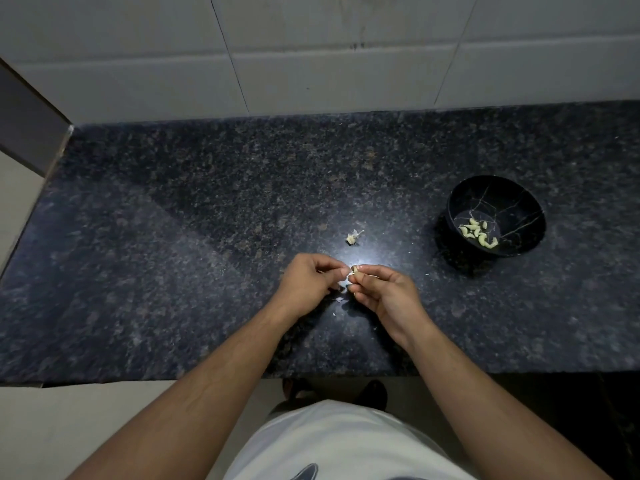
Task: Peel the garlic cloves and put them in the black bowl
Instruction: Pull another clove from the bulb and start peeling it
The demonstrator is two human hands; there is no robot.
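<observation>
While both hands pinch one small pale garlic clove (353, 270), peeling is underway; next, strip the skin and carry it right to the round black bowl (519, 206).

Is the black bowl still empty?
No, the black bowl on the counter already holds a small pile of peeled garlic cloves at its bottom.

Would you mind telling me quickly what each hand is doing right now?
Left hand: fingers curled, pinching the skin of the garlic clove.
Right hand: fingers curled, pinching the same garlic clove.
</observation>
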